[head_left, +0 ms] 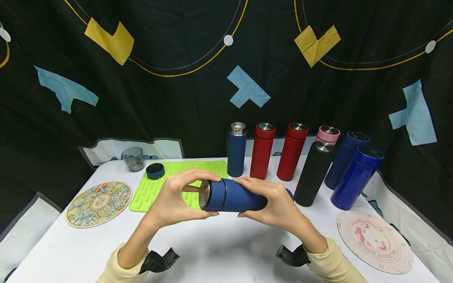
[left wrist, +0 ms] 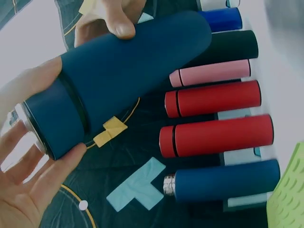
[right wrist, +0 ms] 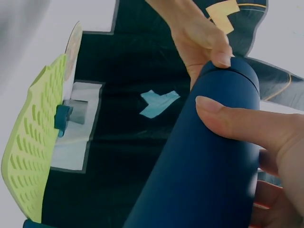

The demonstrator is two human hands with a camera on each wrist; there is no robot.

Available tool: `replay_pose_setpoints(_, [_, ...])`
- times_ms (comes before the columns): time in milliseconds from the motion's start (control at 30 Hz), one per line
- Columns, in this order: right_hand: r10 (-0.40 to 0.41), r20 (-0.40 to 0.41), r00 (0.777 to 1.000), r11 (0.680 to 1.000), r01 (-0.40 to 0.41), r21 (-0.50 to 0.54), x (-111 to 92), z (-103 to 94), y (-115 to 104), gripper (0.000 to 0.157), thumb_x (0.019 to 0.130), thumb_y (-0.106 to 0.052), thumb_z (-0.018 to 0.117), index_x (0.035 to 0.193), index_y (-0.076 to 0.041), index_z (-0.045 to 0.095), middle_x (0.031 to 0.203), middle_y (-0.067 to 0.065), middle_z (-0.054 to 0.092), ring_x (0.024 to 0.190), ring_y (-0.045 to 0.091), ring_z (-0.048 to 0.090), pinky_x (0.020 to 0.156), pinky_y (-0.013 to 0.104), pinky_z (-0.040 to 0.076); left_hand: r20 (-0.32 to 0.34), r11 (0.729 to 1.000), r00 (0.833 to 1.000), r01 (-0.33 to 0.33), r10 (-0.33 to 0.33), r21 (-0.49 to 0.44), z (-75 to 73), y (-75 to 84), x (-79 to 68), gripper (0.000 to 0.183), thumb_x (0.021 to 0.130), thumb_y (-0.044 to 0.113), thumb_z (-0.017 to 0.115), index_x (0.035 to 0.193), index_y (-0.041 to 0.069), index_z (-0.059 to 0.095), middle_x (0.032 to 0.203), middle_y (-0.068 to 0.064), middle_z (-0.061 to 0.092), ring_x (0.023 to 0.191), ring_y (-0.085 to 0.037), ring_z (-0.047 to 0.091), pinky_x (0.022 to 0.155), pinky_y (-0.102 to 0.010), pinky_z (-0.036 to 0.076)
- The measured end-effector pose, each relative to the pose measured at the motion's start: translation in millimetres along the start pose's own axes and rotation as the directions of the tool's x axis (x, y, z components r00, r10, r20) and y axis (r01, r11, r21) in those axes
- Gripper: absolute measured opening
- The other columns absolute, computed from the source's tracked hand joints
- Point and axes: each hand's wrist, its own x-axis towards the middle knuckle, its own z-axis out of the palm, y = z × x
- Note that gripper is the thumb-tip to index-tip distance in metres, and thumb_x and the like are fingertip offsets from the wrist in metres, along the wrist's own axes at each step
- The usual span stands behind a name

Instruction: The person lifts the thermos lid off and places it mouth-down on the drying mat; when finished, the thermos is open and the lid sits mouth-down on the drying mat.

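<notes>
Head: matte blue flask point(head_left: 240, 196) held above the tabletop point(head_left: 198, 243), left hand point(head_left: 172, 199) round its lid point(head_left: 216, 195), right hand point(head_left: 277, 200) round its middle; I judge lid-handling under way, next move needing steady grip | Left wrist: smooth cylinder, dark seam point(left wrist: 76, 102), shiny metal lid top | Right wrist: plain rounded side, textured green mat point(right wrist: 35, 133) apart

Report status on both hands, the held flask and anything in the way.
Left hand grips lid; right hand grips held flask. Held flask sideways, lid on. Nothing visibly blocking; black flask stands off to the right.
</notes>
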Motion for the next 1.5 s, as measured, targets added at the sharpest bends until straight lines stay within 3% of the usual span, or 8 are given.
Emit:
replay_pose_setpoints(300, [-0.075, -0.081, 0.994, 0.993, 0.067, -0.097, 0, 7.9, 5, 0.078, 0.061, -0.015, 0.092, 0.132, -0.009, 0.06, 0.124, 0.009, 0.064, 0.114, 0.026, 0.061, 0.092, 0.043, 0.05, -0.091, 0.992, 0.987, 0.128, -0.129, -0.012, 6.9, 2.4, -0.1, 0.069, 0.059, 0.018, 0.094, 0.12, 0.014, 0.064, 0.116, 0.001, 0.065, 0.099, -0.017, 0.063, 0.071, -0.028, 0.057])
replay_pose_setpoints(500, [-0.139, -0.109, 0.984, 0.943, 0.098, -0.319, 0, 13.2, 5, 0.081, 0.062, -0.02, 0.093, 0.134, -0.013, 0.058, 0.125, 0.011, 0.062, 0.115, 0.03, 0.059, 0.095, 0.049, 0.047, -0.145, 0.928, 0.918, 0.372, -0.369, -0.008, 12.4, 6.2, 1.2, 0.06, 0.065, 0.031, 0.091, 0.114, 0.017, 0.059, 0.103, 0.003, 0.063, 0.082, -0.016, 0.064, 0.063, -0.026, 0.058])
replay_pose_setpoints(567, [-0.136, -0.108, 0.985, 0.936, 0.092, -0.34, -1, 13.4, 4, 0.081, 0.062, -0.021, 0.093, 0.135, -0.014, 0.057, 0.127, 0.011, 0.061, 0.116, 0.031, 0.058, 0.096, 0.05, 0.047, -0.128, 0.914, 0.906, 0.406, -0.405, -0.016, 13.2, 7.0, 1.7, 0.059, 0.067, 0.033, 0.089, 0.114, 0.017, 0.056, 0.105, 0.002, 0.063, 0.084, -0.018, 0.064, 0.065, -0.026, 0.058])
replay_pose_setpoints(667, [-0.103, -0.1, 0.99, 0.949, 0.068, -0.309, -1, 12.5, 5, 0.08, 0.062, -0.022, 0.092, 0.135, -0.015, 0.058, 0.128, 0.009, 0.061, 0.117, 0.029, 0.058, 0.096, 0.048, 0.047, -0.081, 0.925, 0.922, 0.38, -0.38, -0.008, 12.8, 7.3, 2.3, 0.064, 0.068, 0.036, 0.088, 0.12, 0.019, 0.055, 0.113, 0.003, 0.061, 0.092, -0.018, 0.063, 0.072, -0.027, 0.057])
replay_pose_setpoints(867, [-0.028, -0.056, 0.998, 0.989, 0.019, -0.146, -2, 8.0, 7, 0.076, 0.064, -0.019, 0.092, 0.133, -0.013, 0.06, 0.127, 0.006, 0.062, 0.116, 0.024, 0.059, 0.094, 0.041, 0.05, 0.051, 0.985, 0.985, 0.163, -0.167, 0.062, 6.3, 3.7, 1.6, 0.071, 0.07, 0.028, 0.088, 0.131, 0.021, 0.053, 0.128, 0.005, 0.056, 0.113, -0.016, 0.054, 0.084, -0.031, 0.055])
replay_pose_setpoints(1067, [0.012, 0.009, 1.0, 1.0, -0.011, -0.01, -2, 0.0, 8, 0.076, 0.063, -0.021, 0.093, 0.132, -0.014, 0.06, 0.125, 0.006, 0.063, 0.113, 0.023, 0.061, 0.09, 0.039, 0.052, 0.146, 0.996, 0.989, 0.018, -0.031, 0.092, -2.9, 7.9, 0.4, 0.07, 0.069, 0.011, 0.088, 0.131, 0.018, 0.057, 0.133, 0.002, 0.054, 0.121, -0.018, 0.052, 0.093, -0.038, 0.051])
replay_pose_setpoints(1267, [0.016, 0.035, 0.999, 0.999, -0.017, 0.028, 0, -1.2, 7, 0.077, 0.063, -0.023, 0.093, 0.132, -0.015, 0.06, 0.124, 0.004, 0.064, 0.11, 0.022, 0.063, 0.088, 0.038, 0.053, 0.149, 0.996, 0.989, -0.002, -0.011, 0.085, -6.2, 9.9, -0.3, 0.07, 0.068, 0.009, 0.088, 0.13, 0.017, 0.058, 0.131, 0.001, 0.055, 0.119, -0.019, 0.053, 0.092, -0.038, 0.052])
replay_pose_setpoints(1500, [-0.058, -0.026, 0.998, 0.978, 0.052, -0.203, 1, 1.8, 2, 0.078, 0.062, -0.023, 0.093, 0.133, -0.016, 0.06, 0.124, 0.006, 0.064, 0.112, 0.023, 0.062, 0.089, 0.041, 0.053, 0.063, 0.994, 0.992, 0.103, -0.106, 0.044, -2.2, 4.7, -1.6, 0.069, 0.07, 0.019, 0.088, 0.131, 0.018, 0.056, 0.126, 0.003, 0.059, 0.11, -0.017, 0.057, 0.079, -0.03, 0.056])
